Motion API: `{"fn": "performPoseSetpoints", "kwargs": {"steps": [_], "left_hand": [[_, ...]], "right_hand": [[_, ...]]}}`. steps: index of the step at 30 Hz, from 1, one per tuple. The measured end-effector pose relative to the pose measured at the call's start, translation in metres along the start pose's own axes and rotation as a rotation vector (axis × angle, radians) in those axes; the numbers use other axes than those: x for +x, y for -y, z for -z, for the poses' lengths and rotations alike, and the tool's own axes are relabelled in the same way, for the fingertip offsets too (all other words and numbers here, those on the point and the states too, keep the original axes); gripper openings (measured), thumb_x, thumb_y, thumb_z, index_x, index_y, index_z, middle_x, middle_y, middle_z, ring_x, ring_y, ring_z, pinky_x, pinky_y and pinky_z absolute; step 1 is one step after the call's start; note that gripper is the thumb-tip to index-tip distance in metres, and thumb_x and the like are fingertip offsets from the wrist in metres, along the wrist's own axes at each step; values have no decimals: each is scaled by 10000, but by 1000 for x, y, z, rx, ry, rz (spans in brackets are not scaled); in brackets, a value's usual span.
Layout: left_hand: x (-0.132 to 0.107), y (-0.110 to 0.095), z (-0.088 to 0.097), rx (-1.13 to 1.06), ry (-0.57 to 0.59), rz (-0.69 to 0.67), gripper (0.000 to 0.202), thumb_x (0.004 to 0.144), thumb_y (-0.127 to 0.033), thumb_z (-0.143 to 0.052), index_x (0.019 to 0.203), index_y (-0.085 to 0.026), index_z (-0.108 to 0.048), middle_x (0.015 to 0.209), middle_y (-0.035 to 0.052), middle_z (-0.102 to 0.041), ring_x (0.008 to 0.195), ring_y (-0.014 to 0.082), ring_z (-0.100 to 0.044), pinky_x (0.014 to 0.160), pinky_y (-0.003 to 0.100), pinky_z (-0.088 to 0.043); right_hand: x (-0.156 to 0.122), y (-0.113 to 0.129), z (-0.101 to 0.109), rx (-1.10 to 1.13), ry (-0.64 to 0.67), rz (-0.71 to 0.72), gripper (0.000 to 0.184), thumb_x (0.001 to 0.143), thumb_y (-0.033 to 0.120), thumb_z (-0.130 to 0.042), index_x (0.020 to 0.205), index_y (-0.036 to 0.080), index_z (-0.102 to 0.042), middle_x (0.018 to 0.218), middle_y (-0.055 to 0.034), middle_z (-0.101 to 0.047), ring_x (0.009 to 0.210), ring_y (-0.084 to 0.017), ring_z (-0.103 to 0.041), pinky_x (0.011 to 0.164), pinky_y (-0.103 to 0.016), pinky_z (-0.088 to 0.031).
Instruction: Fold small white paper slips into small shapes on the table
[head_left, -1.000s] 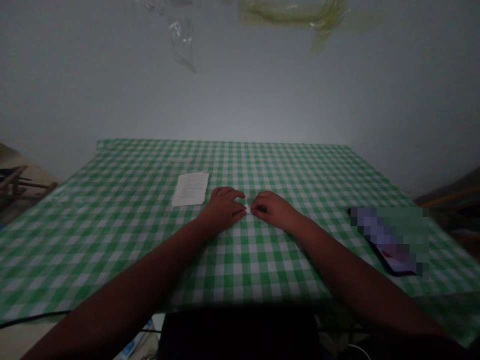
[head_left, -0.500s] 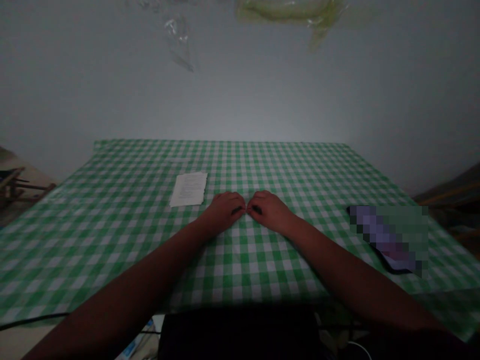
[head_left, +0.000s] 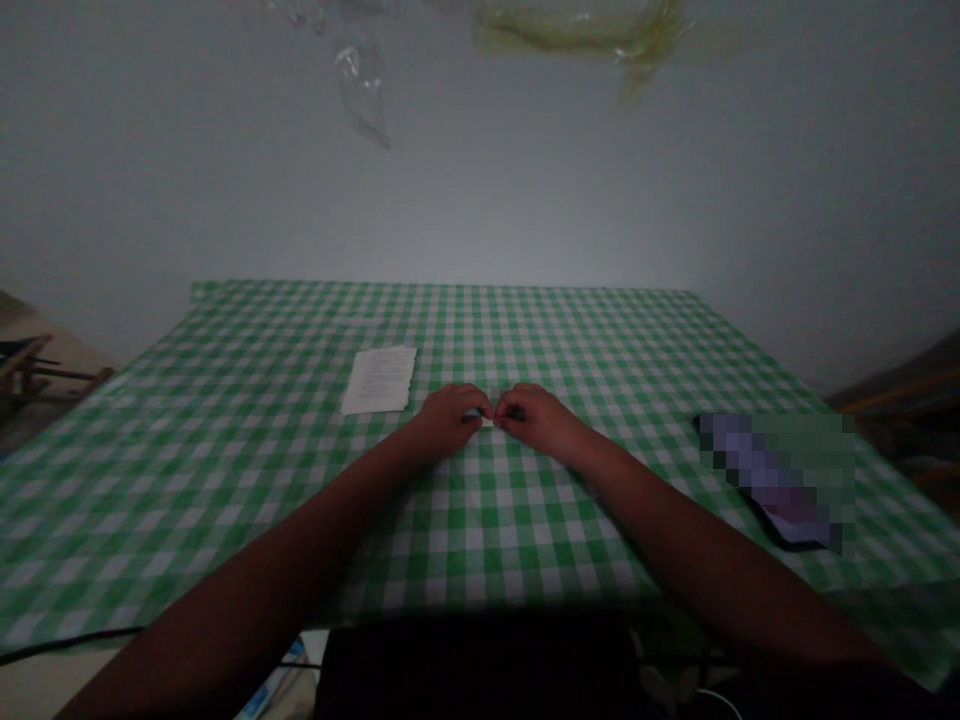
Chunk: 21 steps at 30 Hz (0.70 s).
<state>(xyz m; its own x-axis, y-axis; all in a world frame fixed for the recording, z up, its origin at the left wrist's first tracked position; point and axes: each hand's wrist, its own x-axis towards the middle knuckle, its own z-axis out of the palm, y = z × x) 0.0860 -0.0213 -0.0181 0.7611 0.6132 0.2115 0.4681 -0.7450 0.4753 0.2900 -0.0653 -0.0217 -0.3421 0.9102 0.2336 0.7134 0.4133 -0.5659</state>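
Note:
My left hand [head_left: 448, 418] rests low over the middle of the checked tablecloth, its fingers curled and thumb drawn in toward them. Facing it, my right hand [head_left: 534, 415] is closed in a pinch. The fingertips of both hands nearly meet. A small pale patch shows between them; whether it is a held piece or the cloth's pattern, I cannot tell. To the left of my left hand lies a stack of white paper sheets [head_left: 380, 380] with printed lines and an uneven right edge.
A green and white checked tablecloth [head_left: 480, 520] covers the table. At the right lies a dark-edged phone-like object [head_left: 772, 485], partly pixelated. Behind stands a pale wall [head_left: 480, 180] with clear and yellow tape. A black cable [head_left: 67, 640] runs at the near left edge.
The left thumb and fingers have shifted slightly, so a pale patch shows more between the hands. The right fingers have moved a little too. The paper stays put.

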Motion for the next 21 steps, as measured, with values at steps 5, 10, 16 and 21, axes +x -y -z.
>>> {"fn": "performPoseSetpoints", "kwargs": {"steps": [5, 10, 16, 21], "left_hand": [[-1, 3, 4, -35, 41, -40, 272, 805, -79, -493, 968, -228, -651, 1074, 18, -696, 1081, 188, -598, 1036, 382, -410], [-2, 2, 4, -34, 23, -50, 286, 797, -70, -486, 980, -218, -649, 1077, 24, -692, 1069, 192, -596, 1019, 381, -422], [-2, -2, 1, -11, -17, -26, 244, 810, -89, -491, 961, -202, -646, 1033, 35, -692, 1043, 198, -605, 997, 380, -438], [-2, -5, 0, -39, -52, 50, 174, 857, -209, -563, 1026, -205, -603, 1045, 47, -686, 997, 212, -621, 918, 383, -476]], "right_hand": [[-1, -1, 2, 24, 6, 4, 71, 818, 132, -684, 812, 199, -661, 810, -9, -648, 804, -155, -578, 774, -302, -417], [-1, 1, -1, 39, -16, -28, 72, 847, 201, -666, 776, 202, -653, 786, -1, -643, 783, -151, -576, 766, -299, -415], [1, 3, -10, -58, -61, -145, 120, 817, 310, -724, 773, 213, -667, 821, -12, -636, 830, -172, -572, 804, -323, -406], [2, 2, -12, -68, -51, -151, 87, 817, 290, -725, 808, 219, -676, 836, -13, -639, 838, -174, -568, 823, -331, -408]]}}
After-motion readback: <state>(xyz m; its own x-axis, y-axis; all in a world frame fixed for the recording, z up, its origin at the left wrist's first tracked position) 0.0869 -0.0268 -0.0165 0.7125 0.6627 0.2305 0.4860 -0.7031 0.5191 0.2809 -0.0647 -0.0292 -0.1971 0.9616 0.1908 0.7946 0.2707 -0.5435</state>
